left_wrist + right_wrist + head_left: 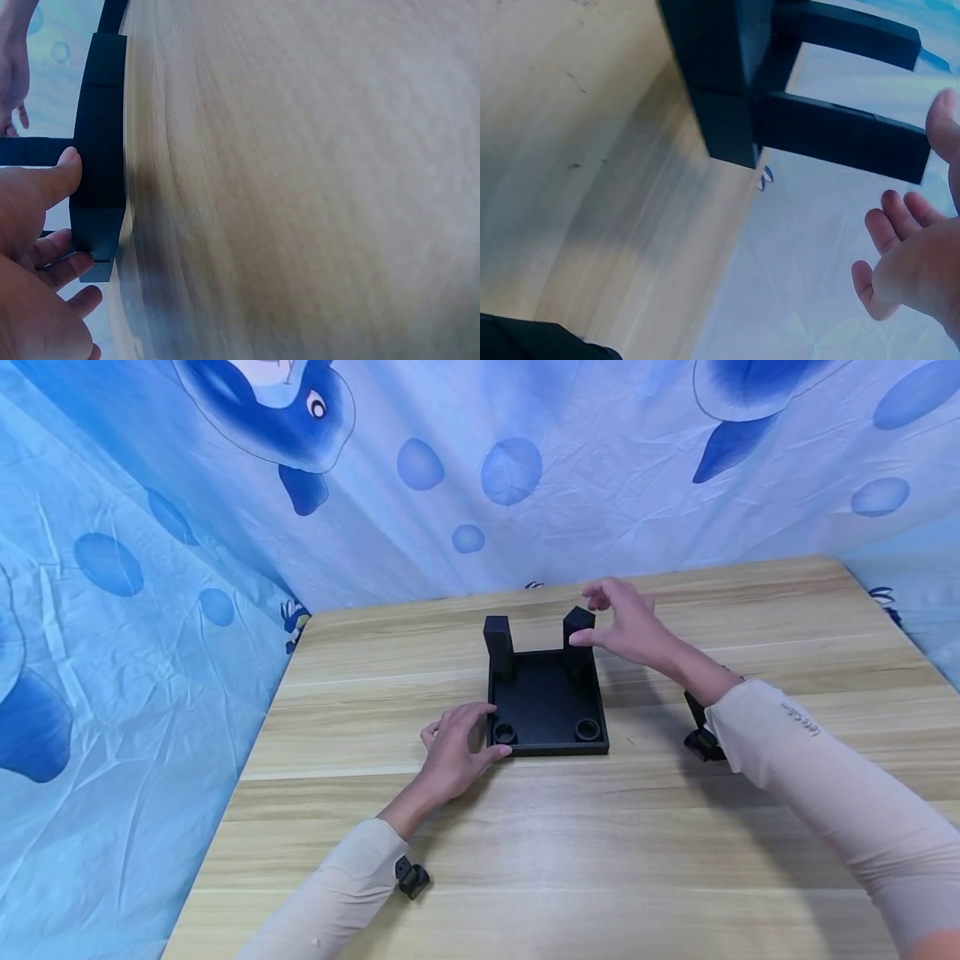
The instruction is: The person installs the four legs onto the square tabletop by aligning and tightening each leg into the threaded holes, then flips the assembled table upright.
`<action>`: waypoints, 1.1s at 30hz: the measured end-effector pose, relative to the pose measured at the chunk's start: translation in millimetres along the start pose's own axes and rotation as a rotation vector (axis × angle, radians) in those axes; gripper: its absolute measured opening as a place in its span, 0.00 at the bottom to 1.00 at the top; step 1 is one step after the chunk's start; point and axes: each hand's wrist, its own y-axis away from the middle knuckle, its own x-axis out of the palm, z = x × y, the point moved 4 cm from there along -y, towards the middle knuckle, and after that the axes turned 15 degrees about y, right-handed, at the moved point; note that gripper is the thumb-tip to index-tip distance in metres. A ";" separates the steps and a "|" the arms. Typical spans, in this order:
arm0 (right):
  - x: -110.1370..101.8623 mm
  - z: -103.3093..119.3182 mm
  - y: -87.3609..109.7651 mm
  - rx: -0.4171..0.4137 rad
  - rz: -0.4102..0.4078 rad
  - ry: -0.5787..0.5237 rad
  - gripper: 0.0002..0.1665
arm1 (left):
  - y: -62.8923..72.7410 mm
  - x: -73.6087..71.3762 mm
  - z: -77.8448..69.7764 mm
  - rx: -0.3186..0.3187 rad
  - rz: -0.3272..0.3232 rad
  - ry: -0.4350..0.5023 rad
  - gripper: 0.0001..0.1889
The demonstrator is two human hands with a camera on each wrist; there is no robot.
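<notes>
A square black tray-like base (pixel 551 748) lies on the table with its raised rim up. Square posts stand at its far corners, a left post (pixel 498 647) and a right post (pixel 578 631). Each near corner carries a round socket, one left (pixel 506 733) and one right (pixel 587 730). My left hand (pixel 455 752) grips the near left corner, thumb at the front edge and fingers along the left side. Beside the top of the right post is my right hand (pixel 626 625), its thumb at the post and its other fingers loosely bent, apart from it.
The wooden table (pixel 540 843) ends just behind the base, where a blue cloth backdrop (pixel 615 485) with printed sea animals hangs. More of this cloth hangs at the left. Black wrist cameras are strapped at the left wrist (pixel 412 877) and right wrist (pixel 703 742).
</notes>
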 end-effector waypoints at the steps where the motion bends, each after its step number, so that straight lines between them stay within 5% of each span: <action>1: -1.8 0.3 -0.3 -0.016 0.012 -0.001 0.35 | 0.0 0.1 -0.2 0.000 -0.002 0.002 0.32; 9: -8.7 1.5 -1.5 -0.083 0.062 0.018 0.31 | 0.0 -0.3 -0.4 -0.005 -0.008 0.005 0.32; 16: -3.3 -2.0 -2.8 -0.035 -0.047 -0.006 0.19 | -0.9 0.4 0.2 -0.021 -0.003 0.001 0.32; 23: 2.1 0.4 -2.1 -0.006 -0.149 -0.015 0.25 | -0.7 0.3 -0.3 -0.016 -0.005 0.003 0.32; 33: -2.5 3.0 2.6 0.036 -0.162 0.141 0.28 | 0.0 0.1 0.7 -0.012 -0.004 0.001 0.32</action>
